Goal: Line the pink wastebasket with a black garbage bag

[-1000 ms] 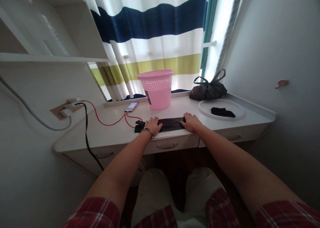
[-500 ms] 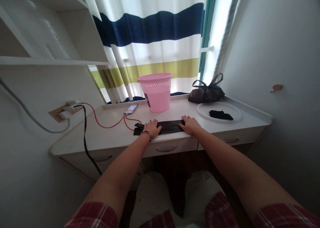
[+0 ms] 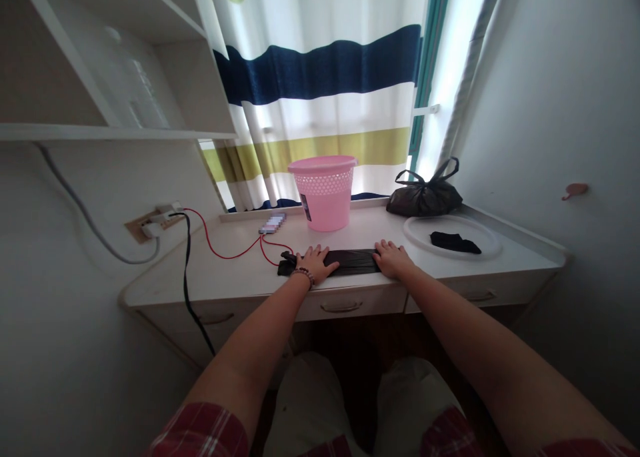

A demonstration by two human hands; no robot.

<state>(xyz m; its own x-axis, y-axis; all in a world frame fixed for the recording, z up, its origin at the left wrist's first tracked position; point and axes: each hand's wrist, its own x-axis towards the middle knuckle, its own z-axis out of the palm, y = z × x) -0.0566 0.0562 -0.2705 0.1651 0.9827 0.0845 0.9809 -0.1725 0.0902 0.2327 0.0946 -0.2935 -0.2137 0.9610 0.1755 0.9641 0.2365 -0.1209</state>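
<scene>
A black plastic bag (image 3: 353,262), folded into a long flat strip, lies along the front of the white desk. My left hand (image 3: 316,265), with a beaded bracelet at its wrist, rests on the strip towards its bunched left end, fingers spread. At the strip's right end lies my right hand (image 3: 393,259), its fingers stretched out over the plastic and touching the edge. Neither hand is wrapped around anything. Behind the strip stands a pink wastebasket (image 3: 327,200) with a perforated band below its rim.
To the right, a white plastic ring (image 3: 415,242) surrounds a small black folded piece (image 3: 454,243). A tied black bag (image 3: 425,198) sits behind it. At left, a phone (image 3: 273,223) has a red cable (image 3: 215,256) running to a wall socket (image 3: 150,229).
My view has tilted up and turned slightly left, so everything appears lower and further right. Both hands stay on the folded bag with hardly any shift along it.
</scene>
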